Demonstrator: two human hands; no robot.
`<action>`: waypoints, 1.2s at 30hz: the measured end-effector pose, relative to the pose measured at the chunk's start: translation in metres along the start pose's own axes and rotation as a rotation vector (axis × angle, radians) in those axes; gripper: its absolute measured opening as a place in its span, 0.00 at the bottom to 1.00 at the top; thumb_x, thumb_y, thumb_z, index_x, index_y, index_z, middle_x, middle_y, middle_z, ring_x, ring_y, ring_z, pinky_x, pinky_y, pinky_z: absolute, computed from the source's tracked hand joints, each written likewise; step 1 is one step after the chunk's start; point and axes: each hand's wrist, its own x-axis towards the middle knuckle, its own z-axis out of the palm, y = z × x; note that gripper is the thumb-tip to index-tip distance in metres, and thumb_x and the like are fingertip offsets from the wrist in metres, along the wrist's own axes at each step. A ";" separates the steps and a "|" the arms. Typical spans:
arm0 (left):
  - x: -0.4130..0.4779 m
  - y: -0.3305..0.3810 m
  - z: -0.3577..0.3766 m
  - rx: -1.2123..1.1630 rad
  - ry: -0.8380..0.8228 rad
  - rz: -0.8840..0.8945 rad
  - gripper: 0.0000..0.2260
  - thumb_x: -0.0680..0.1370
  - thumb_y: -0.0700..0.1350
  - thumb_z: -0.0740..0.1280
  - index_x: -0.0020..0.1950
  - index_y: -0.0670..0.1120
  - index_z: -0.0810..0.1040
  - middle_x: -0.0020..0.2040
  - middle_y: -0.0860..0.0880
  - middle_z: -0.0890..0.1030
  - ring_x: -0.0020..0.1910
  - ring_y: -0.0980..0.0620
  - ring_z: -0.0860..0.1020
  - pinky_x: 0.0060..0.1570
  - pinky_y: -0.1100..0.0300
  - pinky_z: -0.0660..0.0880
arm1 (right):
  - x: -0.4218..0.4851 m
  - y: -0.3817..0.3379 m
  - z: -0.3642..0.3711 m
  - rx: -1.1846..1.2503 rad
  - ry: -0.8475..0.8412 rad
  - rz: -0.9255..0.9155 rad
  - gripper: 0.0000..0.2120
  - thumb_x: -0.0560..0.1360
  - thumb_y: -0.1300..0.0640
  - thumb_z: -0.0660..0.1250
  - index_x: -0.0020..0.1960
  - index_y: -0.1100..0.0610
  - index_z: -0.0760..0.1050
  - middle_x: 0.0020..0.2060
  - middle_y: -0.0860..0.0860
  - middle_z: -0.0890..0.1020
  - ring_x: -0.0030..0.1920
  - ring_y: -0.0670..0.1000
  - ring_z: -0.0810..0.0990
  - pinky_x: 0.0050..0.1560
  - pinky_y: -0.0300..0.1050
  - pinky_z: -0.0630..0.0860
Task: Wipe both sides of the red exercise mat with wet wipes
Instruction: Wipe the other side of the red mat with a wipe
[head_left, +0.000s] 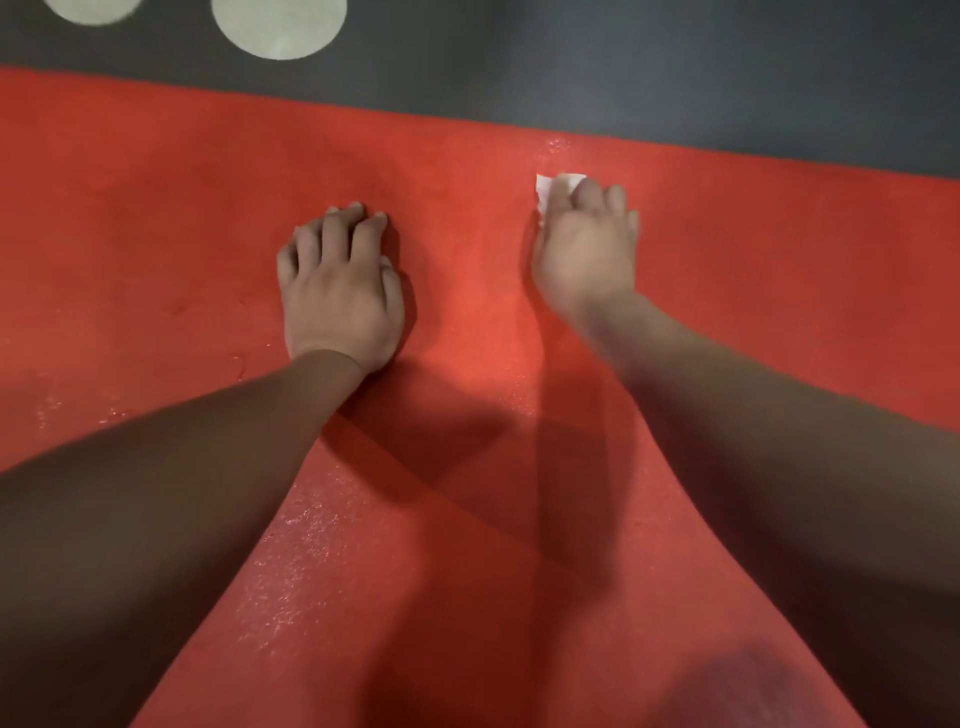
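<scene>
The red exercise mat (156, 208) is laid flat on the dark grey floor (623, 67). A white wet wipe (545, 189) is held down near the mat's far edge under the curved fingers of the blurred right hand (584, 249). The left hand (340, 291) is braced alongside it, fingers arched, with nothing held. Two pale circles (278, 26) are marked on the floor beyond the far edge.

A dark grey floor (623, 57) is running across well beyond the left hand (340, 291), and two pale circles (279, 23) are showing on it, ahead and leftward of that hand.
</scene>
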 end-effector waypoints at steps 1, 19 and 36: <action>0.001 0.000 0.000 -0.004 0.001 0.001 0.21 0.80 0.48 0.58 0.72 0.48 0.72 0.72 0.46 0.73 0.70 0.40 0.69 0.67 0.42 0.64 | -0.005 -0.012 0.000 0.036 -0.003 -0.063 0.24 0.80 0.55 0.55 0.75 0.56 0.66 0.63 0.58 0.75 0.59 0.63 0.71 0.55 0.56 0.67; 0.002 0.003 -0.001 0.009 0.002 -0.008 0.21 0.79 0.49 0.59 0.71 0.47 0.73 0.71 0.46 0.74 0.70 0.41 0.69 0.69 0.42 0.64 | -0.021 -0.038 -0.003 0.033 -0.065 -0.765 0.24 0.78 0.53 0.56 0.74 0.56 0.69 0.60 0.54 0.77 0.54 0.60 0.74 0.49 0.53 0.68; 0.003 0.003 0.001 0.024 0.007 -0.009 0.22 0.78 0.49 0.58 0.71 0.47 0.74 0.71 0.46 0.73 0.71 0.42 0.69 0.69 0.42 0.64 | 0.056 -0.019 -0.002 -0.087 -0.020 -0.503 0.24 0.78 0.54 0.56 0.73 0.56 0.67 0.59 0.56 0.76 0.58 0.62 0.72 0.53 0.55 0.67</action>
